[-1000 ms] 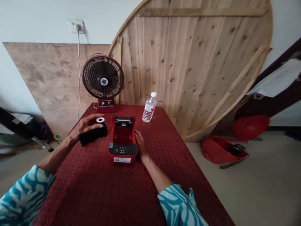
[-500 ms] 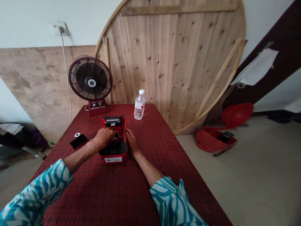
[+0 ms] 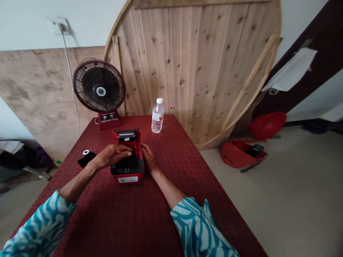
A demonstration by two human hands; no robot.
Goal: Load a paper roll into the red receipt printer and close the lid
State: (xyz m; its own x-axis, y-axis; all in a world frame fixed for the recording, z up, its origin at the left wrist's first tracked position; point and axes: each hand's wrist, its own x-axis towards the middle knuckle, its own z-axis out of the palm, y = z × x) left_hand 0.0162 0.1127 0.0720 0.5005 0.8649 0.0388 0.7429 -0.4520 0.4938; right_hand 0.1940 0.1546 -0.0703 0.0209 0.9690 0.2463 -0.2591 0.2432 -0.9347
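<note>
A small red and black label printer (image 3: 128,178) stands on the table with its lid raised. My left hand (image 3: 114,155) hovers over its open compartment from the left, fingers stretched out and slightly bent, with nothing visible in them. The bottom of the compartment is partly hidden. My right hand (image 3: 150,160) holds the printer's right side, its fingertips by the rear corner. Left of the printer, behind my left wrist, lies a black roll (image 3: 86,159) with a white core and a loose black tail.
A clear water bottle (image 3: 157,116) stands behind the printer on the patterned red tablecloth (image 3: 166,171). At the back left is a dark red fan (image 3: 99,87). A round wooden panel (image 3: 198,71) leans on the wall. A red bin (image 3: 242,153) sits on the floor at right.
My left hand set the black roll down on the left, reached into the printer's compartment, then drew back a little. My right hand stayed on the printer's side. The view shifted rightward.
</note>
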